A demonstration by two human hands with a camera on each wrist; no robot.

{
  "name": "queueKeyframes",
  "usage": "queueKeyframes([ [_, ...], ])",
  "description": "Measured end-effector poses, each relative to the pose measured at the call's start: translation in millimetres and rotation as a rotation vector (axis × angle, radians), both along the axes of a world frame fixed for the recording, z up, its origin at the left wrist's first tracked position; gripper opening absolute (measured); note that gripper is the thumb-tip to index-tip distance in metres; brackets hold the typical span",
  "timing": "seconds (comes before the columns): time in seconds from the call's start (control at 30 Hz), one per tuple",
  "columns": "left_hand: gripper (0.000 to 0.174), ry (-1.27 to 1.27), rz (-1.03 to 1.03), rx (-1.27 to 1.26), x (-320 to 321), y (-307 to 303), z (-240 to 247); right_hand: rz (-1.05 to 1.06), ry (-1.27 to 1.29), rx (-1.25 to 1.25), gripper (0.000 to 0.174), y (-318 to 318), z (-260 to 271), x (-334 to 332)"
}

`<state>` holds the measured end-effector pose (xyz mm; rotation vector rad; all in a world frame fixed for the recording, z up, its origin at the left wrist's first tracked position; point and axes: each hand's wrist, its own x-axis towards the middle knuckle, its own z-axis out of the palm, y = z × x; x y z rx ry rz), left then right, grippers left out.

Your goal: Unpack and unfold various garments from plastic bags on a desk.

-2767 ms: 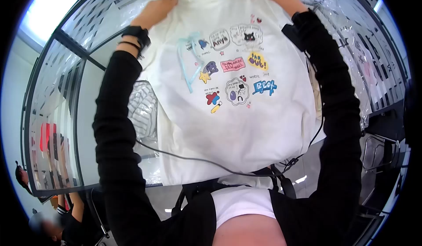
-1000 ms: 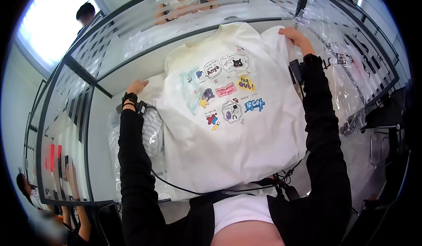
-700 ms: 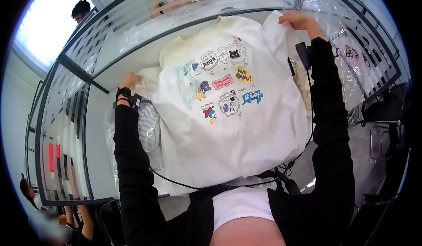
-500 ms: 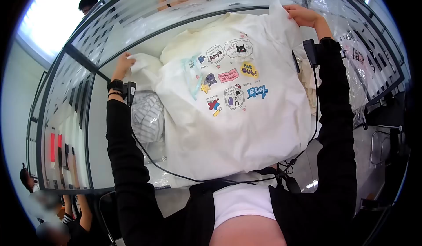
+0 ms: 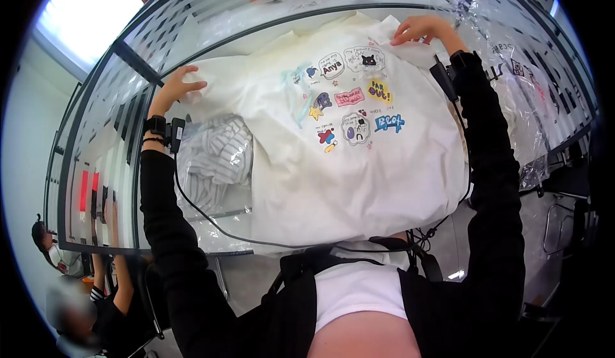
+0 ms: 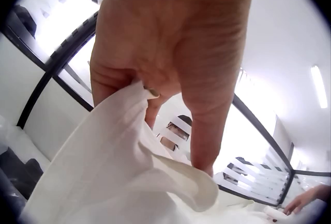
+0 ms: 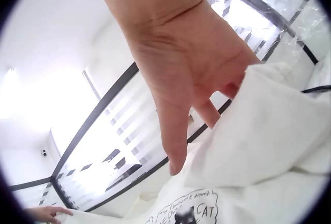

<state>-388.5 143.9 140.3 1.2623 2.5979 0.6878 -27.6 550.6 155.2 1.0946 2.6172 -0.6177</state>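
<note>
A white T-shirt (image 5: 301,185) with colourful cartoon prints and lettering lies spread front up over the table, its neckline toward the far side. At its left sleeve, my left hand (image 5: 176,90) has cloth tucked among its curled fingers, while the thumb stands apart. In the left wrist view, the sleeve (image 6: 108,146) rises in a peak to these fingers. Near the far right shoulder is my right hand (image 5: 423,30). The right wrist view shows its thumb straight and free, its other fingers curled behind a raised fold of the T-shirt (image 7: 274,120).
A grey-striped garment in clear plastic (image 5: 214,159) lies left of the T-shirt. More clear plastic packaging (image 5: 516,121) is on the right. Dark-framed glass partitions (image 5: 138,63) border the table's far and left sides. A black cable (image 5: 256,239) loops across the near edge.
The T-shirt went from being held up at its shoulders to lying spread on the table. My hands moved out to the sleeves; lately the left has shifted left and the sleeves have come down.
</note>
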Motion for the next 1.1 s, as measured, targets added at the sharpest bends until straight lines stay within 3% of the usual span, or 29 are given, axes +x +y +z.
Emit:
queueKeyframes([
  [0.03, 0.079, -0.029, -0.032, -0.026, -5, 2, 0, 0.014, -0.029, 0.042, 0.055, -2, -4, -6],
  [0.07, 0.081, 0.021, -0.054, -0.032, -7, 2, -4, 0.028, -0.057, 0.083, 0.056, -3, -8, -10],
  [0.17, 0.092, 0.103, -0.136, -0.055, -15, 4, -13, 0.156, 0.041, 0.192, 0.029, 5, -21, -23],
  [0.27, 0.092, 0.149, -0.294, -0.005, -21, 0, -21, 0.212, 0.212, 0.207, 0.011, 4, -20, -24],
  [0.4, 0.080, 0.155, -0.408, 0.047, -35, -1, -31, 0.184, 0.360, 0.040, 0.011, 6, -4, -16],
  [0.43, 0.062, 0.232, -0.381, 0.129, -29, -3, -31, 0.186, 0.371, -0.019, 0.013, 10, -2, -14],
  [0.57, 0.034, 0.101, -0.208, 0.216, -13, -4, -18, 0.205, 0.529, -0.109, 0.004, 29, 1, 0],
  [0.67, 0.031, -0.030, -0.202, 0.165, -8, -6, -17, 0.015, 0.419, -0.177, 0.009, 19, 16, 14],
  [0.83, 0.030, 0.029, -0.167, 0.084, -29, -5, -37, -0.112, 0.335, -0.331, 0.013, 24, 27, 27],
  [0.97, 0.028, 0.056, 0.040, 0.018, -24, 0, -27, -0.070, 0.126, -0.121, 0.022, 33, 44, 28],
  [1.1, 0.022, -0.033, 0.030, 0.131, -25, 1, -31, -0.096, 0.538, 0.135, 0.025, 28, 39, 37],
])
